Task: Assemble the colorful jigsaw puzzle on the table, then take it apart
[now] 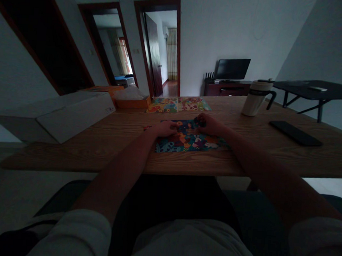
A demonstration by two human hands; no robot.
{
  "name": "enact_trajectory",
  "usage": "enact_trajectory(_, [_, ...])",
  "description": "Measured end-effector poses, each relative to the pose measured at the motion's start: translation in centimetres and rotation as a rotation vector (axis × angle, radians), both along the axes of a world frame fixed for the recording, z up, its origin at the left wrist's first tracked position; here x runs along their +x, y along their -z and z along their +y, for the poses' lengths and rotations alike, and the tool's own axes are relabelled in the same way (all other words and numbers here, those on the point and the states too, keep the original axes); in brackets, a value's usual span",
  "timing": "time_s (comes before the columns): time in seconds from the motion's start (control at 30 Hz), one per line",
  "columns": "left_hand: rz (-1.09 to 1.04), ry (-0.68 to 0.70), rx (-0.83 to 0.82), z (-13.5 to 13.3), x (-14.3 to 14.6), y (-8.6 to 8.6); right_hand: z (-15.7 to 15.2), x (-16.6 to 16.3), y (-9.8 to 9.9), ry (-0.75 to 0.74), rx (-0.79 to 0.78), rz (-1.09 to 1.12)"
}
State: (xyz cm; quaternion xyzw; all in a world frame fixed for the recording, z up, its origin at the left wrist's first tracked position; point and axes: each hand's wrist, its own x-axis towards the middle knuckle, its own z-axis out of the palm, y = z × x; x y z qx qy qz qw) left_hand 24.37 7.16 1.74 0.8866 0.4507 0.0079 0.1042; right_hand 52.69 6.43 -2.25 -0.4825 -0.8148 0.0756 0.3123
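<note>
One dark-blue, animal-printed rectangular sheet (186, 144): lies on brown wooden table (180, 163)
Left hand (167, 129): rests on sheet, grip unclear
Right hand (212, 125): pinches small dark piece (201, 122)

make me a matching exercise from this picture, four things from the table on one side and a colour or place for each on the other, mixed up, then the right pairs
Things
1. nearer picture sheet
2. mug
3. slab
4. long box

Colours and places
A. black, lying flat on the table
B. white, on the left side
C. mostly blue-green, with the left hand and right hand on or just over it
D. pale, with a black handle

Right pairs: 1-C, 2-D, 3-A, 4-B
</note>
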Motion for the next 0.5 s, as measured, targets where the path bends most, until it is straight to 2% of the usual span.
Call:
enact_trajectory(0.33, [-0.005, -0.021, -0.02, -0.14, 0.12, -0.22, -0.05, 0.08, -0.11, 0.01, -0.17, 0.163])
enact_trajectory(0.5, [0.005, -0.016, 0.006, -0.1, 0.09, -0.19, 0.18, -0.04, 0.15, 0.029, -0.172, 0.179])
